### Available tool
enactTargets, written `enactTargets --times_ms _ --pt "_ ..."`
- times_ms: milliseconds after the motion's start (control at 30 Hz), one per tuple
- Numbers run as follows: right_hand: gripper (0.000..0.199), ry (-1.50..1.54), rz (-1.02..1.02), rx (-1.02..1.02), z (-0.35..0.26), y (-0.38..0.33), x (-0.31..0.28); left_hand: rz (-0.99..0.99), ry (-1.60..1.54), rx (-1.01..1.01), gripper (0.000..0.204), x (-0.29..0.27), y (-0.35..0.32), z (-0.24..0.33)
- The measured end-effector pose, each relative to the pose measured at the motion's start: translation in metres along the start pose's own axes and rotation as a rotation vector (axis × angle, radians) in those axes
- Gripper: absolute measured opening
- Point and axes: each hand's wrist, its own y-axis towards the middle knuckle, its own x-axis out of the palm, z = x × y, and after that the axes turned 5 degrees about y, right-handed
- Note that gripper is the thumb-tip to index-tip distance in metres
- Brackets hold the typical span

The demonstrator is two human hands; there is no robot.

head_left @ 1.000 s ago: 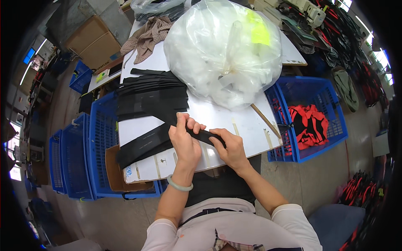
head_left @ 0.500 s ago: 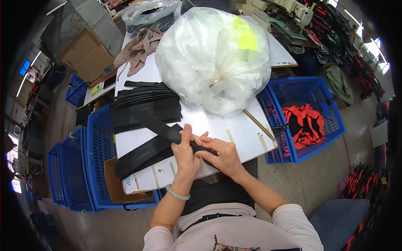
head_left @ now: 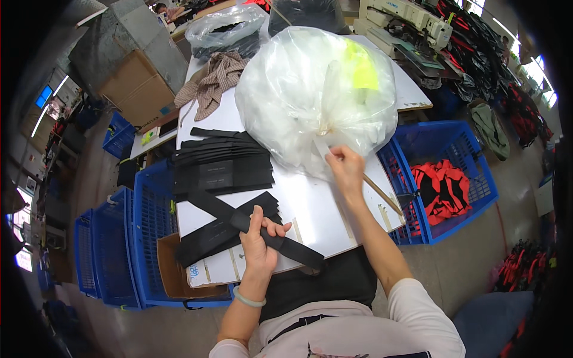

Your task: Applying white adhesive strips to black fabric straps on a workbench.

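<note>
My left hand (head_left: 260, 246) is closed round a black fabric strip (head_left: 302, 253), thumb on top. One end of the strip hangs past the table's front edge, and the other runs up to the left. Farther off, my right hand (head_left: 349, 170) pinches a thin white strip (head_left: 323, 147) at the gathered mouth of a big clear plastic bag (head_left: 310, 89) full of white material. To the left, a fanned stack of black strips (head_left: 224, 173) lies on the white table (head_left: 298, 203). Another bundle of black strips (head_left: 203, 241) lies nearer, beside my left hand.
A wooden stick (head_left: 383, 196) lies right of the bag. Blue baskets stand on both sides; the right basket (head_left: 486, 194) holds red-and-black cloth (head_left: 441, 191). A checked cloth (head_left: 218, 83) rests at the back left. A sewing machine (head_left: 412, 24) stands at the back right.
My right hand has left the black strip and reached forward to the bag's mouth, taking hold of the white strip. My left hand keeps the black strip. The view has shifted slightly.
</note>
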Motion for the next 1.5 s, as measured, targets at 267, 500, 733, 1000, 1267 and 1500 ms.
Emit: enactTargets --times_ms 267,500,733,1000,1267,1500 --pt "0.014 0.078 -0.397 -0.48 -0.069 -0.073 -0.071 -0.204 0.109 0.005 0.034 0.047 -0.007 -0.029" --pt "0.013 0.478 -0.74 0.027 -0.072 -0.075 -0.08 -0.341 0.187 0.065 0.028 0.031 -0.018 -0.02" --pt "0.01 0.637 -0.781 0.178 -0.07 -0.084 -0.081 -0.471 0.106 0.179 0.032 0.013 -0.013 -0.008" --pt "0.01 0.653 -0.792 0.299 -0.069 -0.088 -0.084 -0.396 0.351 0.122 0.018 0.015 -0.017 -0.008" --pt "0.019 0.663 -0.803 0.288 -0.078 -0.094 -0.062 -0.439 0.428 0.201 0.008 0.017 -0.022 -0.007" --pt "0.02 0.983 -0.782 0.632 -0.079 -0.098 -0.059 -0.526 0.437 0.211 0.008 0.013 -0.02 0.003"
